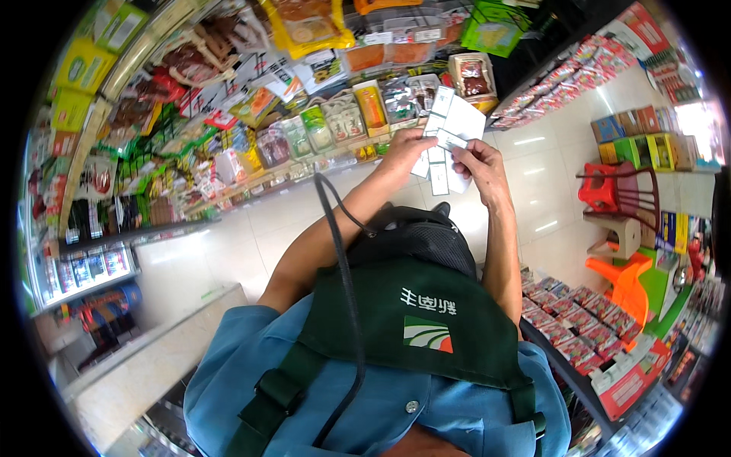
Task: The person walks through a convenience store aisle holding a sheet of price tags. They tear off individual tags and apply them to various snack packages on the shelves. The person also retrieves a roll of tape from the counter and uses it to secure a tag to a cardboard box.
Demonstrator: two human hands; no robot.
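Observation:
Several white price labels with thin dark borders and small print are fanned out between my hands, in front of the shelf. My left hand pinches them from the left, its thumb lying across the fan. From the right, my right hand has thumb and fingers closed at the end of one small label that lies crosswise over the others. A wider blank white sheet shows behind the labels. The fingers behind the paper are partly hidden.
Packaged foods, among them a yellow bag and an orange pack, fill the shelf ahead. Red packets hang at the far right. A red stool, an orange chair and a packet-covered display stand to my right.

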